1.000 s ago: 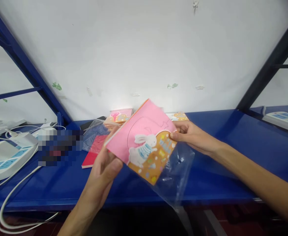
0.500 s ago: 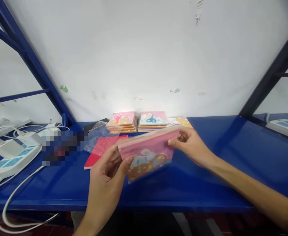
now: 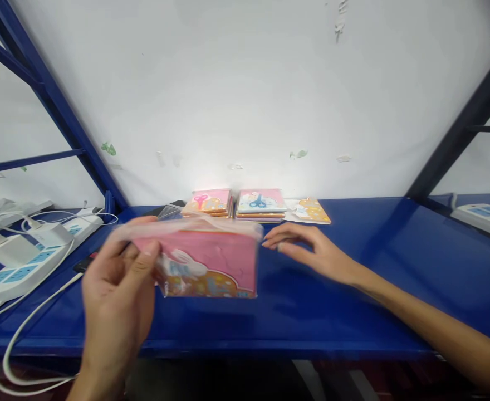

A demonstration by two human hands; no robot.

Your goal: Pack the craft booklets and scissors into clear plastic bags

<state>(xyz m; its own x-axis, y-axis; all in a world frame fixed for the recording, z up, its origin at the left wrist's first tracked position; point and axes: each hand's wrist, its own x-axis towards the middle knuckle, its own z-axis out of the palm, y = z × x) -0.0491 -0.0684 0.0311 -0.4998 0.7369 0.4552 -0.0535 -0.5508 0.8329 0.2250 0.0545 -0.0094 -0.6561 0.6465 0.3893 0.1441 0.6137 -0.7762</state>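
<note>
My left hand [image 3: 119,284] grips the left edge of a pink booklet in a clear plastic bag [image 3: 215,256], thumb in front and fingers behind. The booklet's cover has a white rabbit over an orange-brown patterned area, and the bag's loose top edge is blurred. Just off the bag's right edge, my right hand [image 3: 312,253] holds nothing, its fingers bent and thumb apart. Behind the bag, similar booklets lie in a left stack [image 3: 209,203] with pink scissors on top and a right stack [image 3: 261,203] with blue scissors on top. A low booklet [image 3: 312,211] lies beside them.
All this is at a blue table [image 3: 332,312] against a white wall [image 3: 245,94]. White power strips [image 3: 28,267] with plugs and looping cables [image 3: 23,340] occupy the left side. A blue metal frame post [image 3: 61,117] rises at the left, another dark post [image 3: 454,122] at the right.
The bagged booklet has moved left and turned nearly level with my left hand. My right hand has let go of its right end. The red booklet behind is now mostly covered.
</note>
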